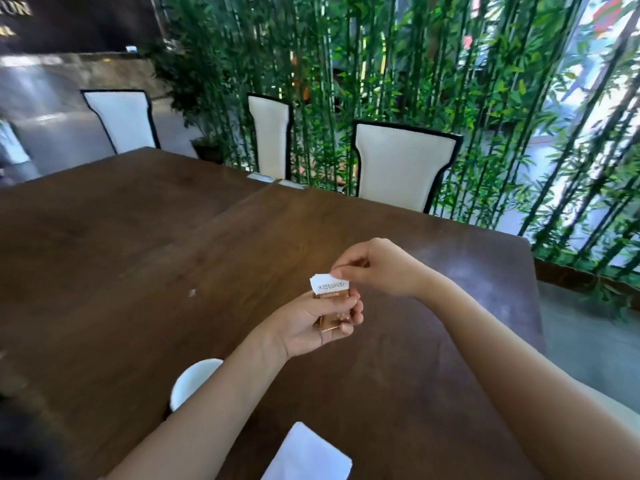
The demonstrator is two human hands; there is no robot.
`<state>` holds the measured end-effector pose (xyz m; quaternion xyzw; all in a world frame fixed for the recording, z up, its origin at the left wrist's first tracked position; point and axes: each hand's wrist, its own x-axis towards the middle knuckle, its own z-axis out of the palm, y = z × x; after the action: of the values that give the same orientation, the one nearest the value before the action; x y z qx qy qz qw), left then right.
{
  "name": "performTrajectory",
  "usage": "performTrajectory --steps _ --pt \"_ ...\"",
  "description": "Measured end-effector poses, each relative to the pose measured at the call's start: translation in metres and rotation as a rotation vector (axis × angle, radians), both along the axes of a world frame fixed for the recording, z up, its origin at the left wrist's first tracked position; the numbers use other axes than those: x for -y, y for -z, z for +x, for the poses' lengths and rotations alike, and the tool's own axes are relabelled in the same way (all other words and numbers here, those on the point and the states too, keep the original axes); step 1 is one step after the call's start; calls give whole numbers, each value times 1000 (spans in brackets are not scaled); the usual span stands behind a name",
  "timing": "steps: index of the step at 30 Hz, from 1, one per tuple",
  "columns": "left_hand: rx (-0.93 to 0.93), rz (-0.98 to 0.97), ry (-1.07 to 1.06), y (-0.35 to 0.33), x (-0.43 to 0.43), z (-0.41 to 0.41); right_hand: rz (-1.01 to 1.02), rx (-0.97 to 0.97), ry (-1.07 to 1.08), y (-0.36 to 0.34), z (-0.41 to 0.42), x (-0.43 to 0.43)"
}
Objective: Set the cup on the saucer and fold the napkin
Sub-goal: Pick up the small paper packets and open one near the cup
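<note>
Napkin (308, 455) and white dish (192, 381) on table (138, 237); both hands on a sugar packet (330, 292).
Napkin lies at 6 o'clock; dish, cup or saucer undetermined, at 8 o'clock, partly under the left forearm. Left hand (311, 325) curls round the packet's brown body; right hand (375, 268) pinches its white top edge. Chairs (405, 161) at 12 o'clock.

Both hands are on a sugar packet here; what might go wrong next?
The right hand pinches the top of the sugar packet gripped by the left hand; a tear could scatter sugar on the table. The left forearm hangs over a white dish and might knock it.
</note>
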<state>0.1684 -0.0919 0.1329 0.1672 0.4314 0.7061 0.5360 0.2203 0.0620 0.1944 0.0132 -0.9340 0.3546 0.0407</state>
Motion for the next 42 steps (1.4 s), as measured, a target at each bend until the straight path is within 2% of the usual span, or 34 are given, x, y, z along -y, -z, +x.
performTrajectory --steps 7,13,15,19,21,25,38,42 --pt "-13 -93 -109 13 133 -25 4 53 -141 13 -50 125" --pt "-164 -257 -449 23 241 -48 -178 109 -44 39 -93 223" --pt "-332 -371 -565 28 263 -52 -273 144 13 51 -106 249" --pt "-840 -820 -733 49 284 -65 -372 229 108 77 -135 288" --pt "-951 -936 -779 66 287 -74 -385 273 133 91 -150 300" --pt "-1018 -1087 -745 97 292 -95 -305 353 131 122 -176 309" --pt "-994 -1244 -562 172 263 -169 -205 551 69 213 -256 279" --pt "-1042 -1323 -511 187 263 -189 -187 581 67 233 -276 279"
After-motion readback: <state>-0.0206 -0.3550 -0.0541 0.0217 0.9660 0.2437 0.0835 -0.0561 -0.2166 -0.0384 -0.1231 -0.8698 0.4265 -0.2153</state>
